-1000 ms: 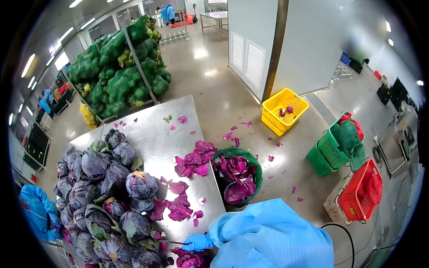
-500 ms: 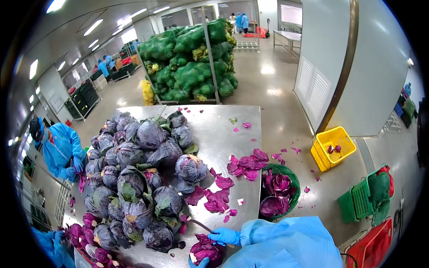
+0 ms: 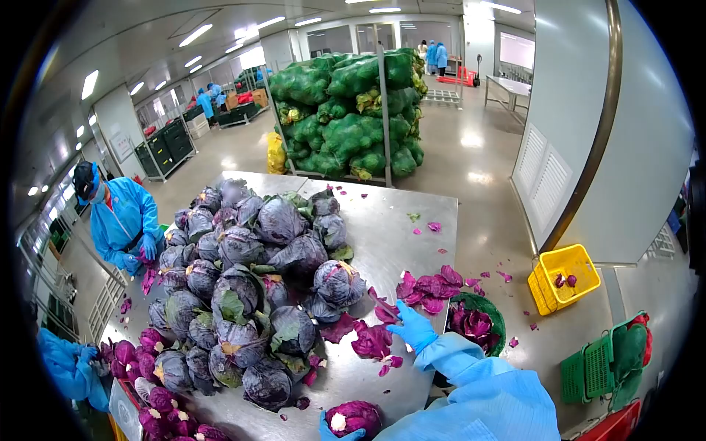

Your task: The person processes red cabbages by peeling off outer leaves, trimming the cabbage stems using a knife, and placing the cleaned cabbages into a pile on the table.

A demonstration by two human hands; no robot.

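Observation:
At the bottom edge, my left hand [image 3: 340, 432], in a blue glove, is wrapped around the lower left side of a trimmed red cabbage [image 3: 359, 417]. Its pale cut stem faces up and left. My right hand [image 3: 416, 328], also gloved, is closed around a knife [image 3: 384, 304] whose thin blade points up and left over loose purple leaves. Those torn leaves [image 3: 372, 341] lie on the steel table [image 3: 397, 220] just below and left of my right hand. A large heap of untrimmed red cabbages [image 3: 239, 246] covers the table's left part.
A green basket of leaves [image 3: 498, 316] stands by the table's right edge. On the floor are a yellow crate [image 3: 540, 290] and green crates [image 3: 597, 361]. Trimmed cabbages [image 3: 163, 400] lie lower left. Co-workers [image 3: 121, 217] stand at left. Green net sacks [image 3: 360, 140] are stacked behind.
My right hand with the knife has moved up and right, away from the cabbage. Loose outer leaves no longer show on the cabbage, and its stem is now visible. The view has shifted.

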